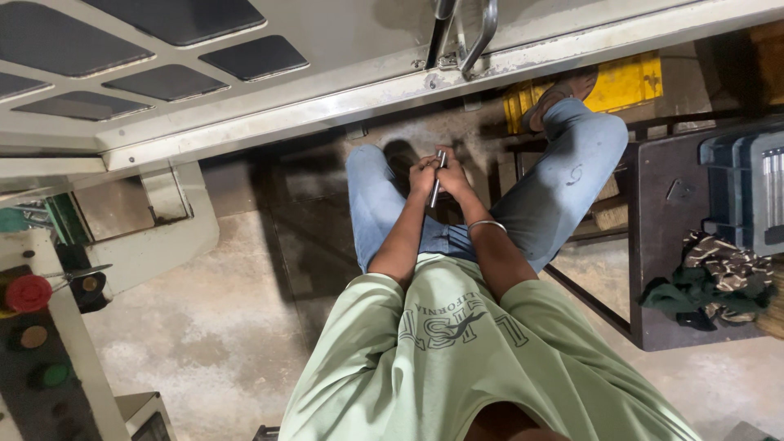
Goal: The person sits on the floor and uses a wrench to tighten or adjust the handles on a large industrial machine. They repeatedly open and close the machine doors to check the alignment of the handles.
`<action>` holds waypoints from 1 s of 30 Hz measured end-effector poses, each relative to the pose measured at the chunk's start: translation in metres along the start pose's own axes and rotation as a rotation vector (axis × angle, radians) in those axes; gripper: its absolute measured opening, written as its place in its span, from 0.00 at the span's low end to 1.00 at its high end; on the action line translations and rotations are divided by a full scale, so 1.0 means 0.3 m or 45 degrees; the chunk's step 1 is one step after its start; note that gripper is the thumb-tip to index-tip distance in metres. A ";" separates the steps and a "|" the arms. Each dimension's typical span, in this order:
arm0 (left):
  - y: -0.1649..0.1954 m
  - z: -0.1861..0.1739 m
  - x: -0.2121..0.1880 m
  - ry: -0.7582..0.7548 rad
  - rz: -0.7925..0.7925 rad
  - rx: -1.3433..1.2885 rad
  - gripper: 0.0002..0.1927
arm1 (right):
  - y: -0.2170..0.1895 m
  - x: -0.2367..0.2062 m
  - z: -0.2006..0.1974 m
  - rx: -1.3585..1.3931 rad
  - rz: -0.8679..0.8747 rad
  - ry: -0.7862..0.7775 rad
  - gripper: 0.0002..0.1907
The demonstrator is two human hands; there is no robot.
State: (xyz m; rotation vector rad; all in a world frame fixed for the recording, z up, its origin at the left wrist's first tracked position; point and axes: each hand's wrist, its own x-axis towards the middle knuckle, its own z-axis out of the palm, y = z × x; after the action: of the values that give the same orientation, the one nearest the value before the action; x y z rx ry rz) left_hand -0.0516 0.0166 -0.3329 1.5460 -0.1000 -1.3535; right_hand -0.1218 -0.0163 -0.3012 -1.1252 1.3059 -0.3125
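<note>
Shirt: pale green T-shirt (457, 359) fills the lower middle of the frame, nearest the camera, with both bare forearms reaching away from it.
Left hand: left hand (421, 175) at frame centre, fingers curled shut around the metal rod (437, 180).
Right hand: right hand (454, 176) just beside it, also closed on the rod; a metal bangle (487, 223) sits on that wrist.
Rod: slim, bright, roughly upright in the picture, held between the knees over blue jeans (563, 175); its lower end is hidden behind the hands.
Right foot: sandalled foot (559, 94) rests on a yellow crate (625, 82) in the upper right.
Surroundings: grey machine panel (245, 90) with dark pads across the top; control box (37, 327) with a red button at lower left; dark worktop (670, 245) at right carrying a bundled cloth (719, 282).
Risk: both fists crowd one thin rod, so, as I judge it, a slip of the grip could drop it to the concrete floor (212, 327) or pinch a finger.
</note>
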 end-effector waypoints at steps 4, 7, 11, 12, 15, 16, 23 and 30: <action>0.008 0.005 -0.005 0.002 0.107 0.046 0.12 | -0.008 -0.005 0.000 0.011 0.020 0.005 0.29; 0.015 0.008 -0.009 0.010 -0.054 -0.044 0.12 | -0.015 -0.007 -0.003 0.000 0.007 -0.001 0.31; 0.028 0.012 -0.018 0.006 -0.088 -0.031 0.12 | -0.022 -0.011 -0.005 -0.007 0.012 -0.007 0.32; 0.032 0.013 -0.023 0.005 -0.042 -0.021 0.12 | -0.023 -0.013 -0.004 0.000 0.008 -0.005 0.32; 0.048 0.014 -0.036 0.028 0.064 0.068 0.12 | -0.023 -0.015 -0.002 0.004 0.003 0.005 0.31; 0.052 0.014 -0.040 0.042 0.089 0.108 0.13 | -0.022 -0.015 -0.001 0.003 0.008 0.009 0.31; 0.035 0.013 -0.035 0.018 0.027 0.047 0.13 | -0.015 -0.010 -0.004 0.003 -0.100 -0.019 0.31; 0.043 -0.009 -0.065 0.342 0.503 0.476 0.12 | -0.009 0.025 -0.023 0.116 -0.139 0.219 0.27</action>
State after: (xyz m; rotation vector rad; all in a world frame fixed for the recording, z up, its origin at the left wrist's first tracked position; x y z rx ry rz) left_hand -0.0499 0.0247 -0.3111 1.8851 -0.4867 -0.8374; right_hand -0.1243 -0.0264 -0.3025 -1.1131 1.3686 -0.5548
